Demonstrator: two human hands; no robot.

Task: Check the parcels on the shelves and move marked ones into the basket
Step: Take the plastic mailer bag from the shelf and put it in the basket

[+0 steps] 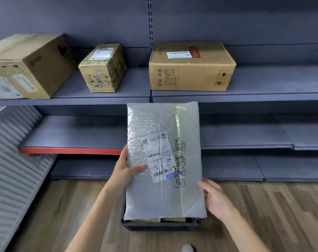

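Far left of frame: white ribbed panel (12, 160) running down the edge. Upper left, on the top shelf (263, 82): big cardboard box (31, 66) with labels on its front face, partly cut by the frame edge. Just right of it, apart, a small taped box (102, 68), turned at an angle, label on top. Right of the slotted upright (150, 22), a wide flat box (191, 67), label and red patch on top.

Below, left of centre: the middle shelf has a red front edge (69, 150).

Centre: we hold a bubble mailer (163, 160) upright in front of the lower shelves, shipping label (159, 157) facing us, black handwriting (180, 162) to the right of the label. Left hand (125, 170) grips its left edge, thumb across the front, touching the label's corner. Right hand (214, 197) is at the lower right edge, fingers curled behind the mailer; we see contact at the edge only.

Bottom centre: dark basket (160, 225) on the wood floor (263, 215), directly under the mailer's bottom edge, brown parcels (154, 220) showing inside. Mailer is above the basket, not in it.
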